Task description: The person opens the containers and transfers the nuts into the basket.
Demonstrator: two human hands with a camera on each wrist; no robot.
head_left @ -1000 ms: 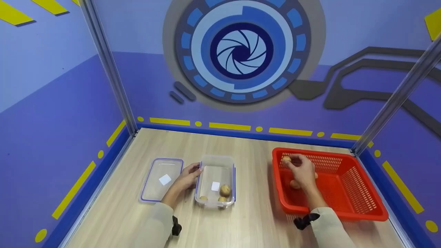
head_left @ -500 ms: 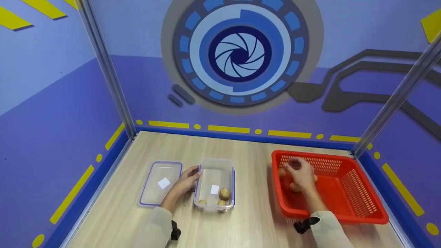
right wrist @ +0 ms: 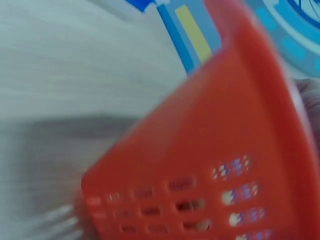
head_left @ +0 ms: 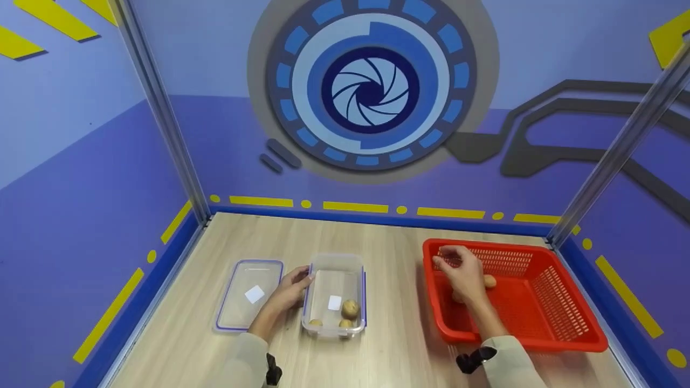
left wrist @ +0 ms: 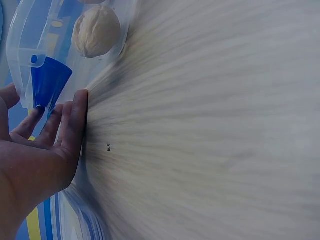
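Note:
A clear food container [head_left: 335,277] with purple edging stands on the table. It has walnuts [head_left: 350,309] at its near end. My left hand [head_left: 288,291] holds its left side, thumb at the rim. In the left wrist view, fingers of that hand [left wrist: 47,132] touch a blue latch [left wrist: 50,80] below a walnut [left wrist: 96,31]. Over the left part of a red basket [head_left: 531,293], my right hand [head_left: 464,275] has its thumb and forefinger apart, with no walnut seen between them. Walnuts [head_left: 489,281] lie in the basket, partly hidden by that hand. The right wrist view shows mostly basket wall [right wrist: 200,130].
Left of the container lies its clear lid [head_left: 245,307] with a purple rim and a white label. Wood-grain table [head_left: 396,302] separates container and basket. Blue printed walls [head_left: 345,194] with metal corner posts [head_left: 161,108] enclose the back and sides.
The right hand has let go of a walnut, which dropped into the basket's left side; its fingers have spread. The left hand keeps its place at the container. The head view has tilted slightly up.

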